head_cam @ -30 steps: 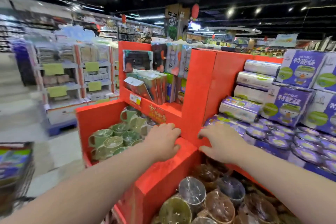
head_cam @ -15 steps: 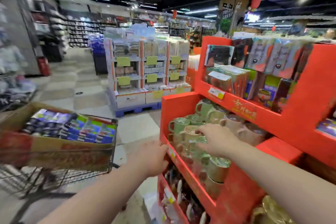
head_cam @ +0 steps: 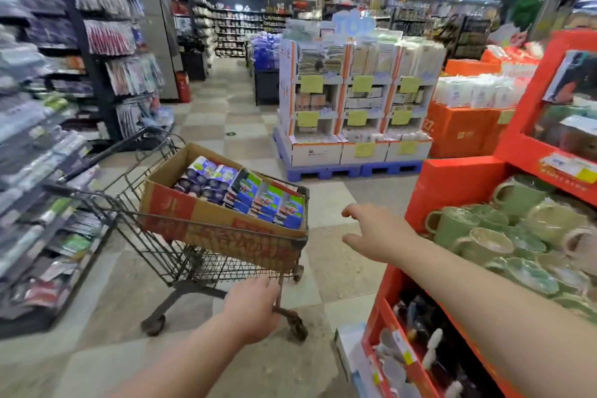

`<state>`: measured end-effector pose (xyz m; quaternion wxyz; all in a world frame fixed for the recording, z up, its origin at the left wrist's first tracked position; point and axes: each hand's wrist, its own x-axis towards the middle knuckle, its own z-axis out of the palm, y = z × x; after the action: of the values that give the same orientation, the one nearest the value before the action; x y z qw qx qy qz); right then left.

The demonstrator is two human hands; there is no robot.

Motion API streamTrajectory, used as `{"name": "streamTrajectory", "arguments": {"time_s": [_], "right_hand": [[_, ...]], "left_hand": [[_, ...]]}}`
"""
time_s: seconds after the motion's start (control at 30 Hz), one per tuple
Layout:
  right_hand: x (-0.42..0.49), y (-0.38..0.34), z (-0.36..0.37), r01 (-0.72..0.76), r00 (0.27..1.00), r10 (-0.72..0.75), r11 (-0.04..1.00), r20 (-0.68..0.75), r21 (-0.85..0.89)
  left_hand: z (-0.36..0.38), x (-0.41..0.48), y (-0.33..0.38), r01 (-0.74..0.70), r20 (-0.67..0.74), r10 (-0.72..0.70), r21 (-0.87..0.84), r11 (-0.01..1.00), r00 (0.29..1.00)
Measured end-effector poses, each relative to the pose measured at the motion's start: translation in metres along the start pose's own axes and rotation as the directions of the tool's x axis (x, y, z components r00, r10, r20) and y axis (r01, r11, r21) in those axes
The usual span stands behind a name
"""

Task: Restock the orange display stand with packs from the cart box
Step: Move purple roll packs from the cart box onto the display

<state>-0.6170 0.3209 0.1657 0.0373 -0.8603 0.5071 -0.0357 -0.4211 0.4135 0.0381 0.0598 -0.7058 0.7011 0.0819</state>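
At lower near corner of cart (head_cam: 161,252): left hand (head_cam: 250,307) curled against frame post, true grasp not discernible | right of cart: right hand (head_cam: 378,236) released, fingers spread, holding nothing | inside cart: cardboard box (head_cam: 168,213) with packs (head_cam: 258,197) | farther right of cart: orange display stand (head_cam: 452,184), green mugs (head_cam: 458,224)

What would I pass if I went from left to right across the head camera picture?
Shelves of hanging goods → cardboard box → right hand → green mugs.
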Motion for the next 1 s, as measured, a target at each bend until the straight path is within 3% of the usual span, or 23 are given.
{"name": "streamTrajectory", "arguments": {"time_s": [0.37, 0.67, 1.0], "right_hand": [[0.110, -0.026, 0.094, 0.079, 0.964, -0.087, 0.996, 0.250, 0.042], [0.206, -0.001, 0.152, 0.124, 0.897, -0.138, 0.990, 0.421, 0.061], [0.301, 0.001, 0.178, 0.125, 0.867, -0.155, 0.988, 0.474, 0.095]], "left_hand": [[-0.023, 0.067, -0.096, 0.195, -0.060, -0.194, 0.018, 0.981, 0.979], [-0.070, 0.186, -0.144, 0.236, -0.128, -0.236, -0.014, 0.972, 0.963], [-0.055, 0.256, -0.193, 0.267, 0.005, -0.267, -0.024, 0.963, 0.964]]}}
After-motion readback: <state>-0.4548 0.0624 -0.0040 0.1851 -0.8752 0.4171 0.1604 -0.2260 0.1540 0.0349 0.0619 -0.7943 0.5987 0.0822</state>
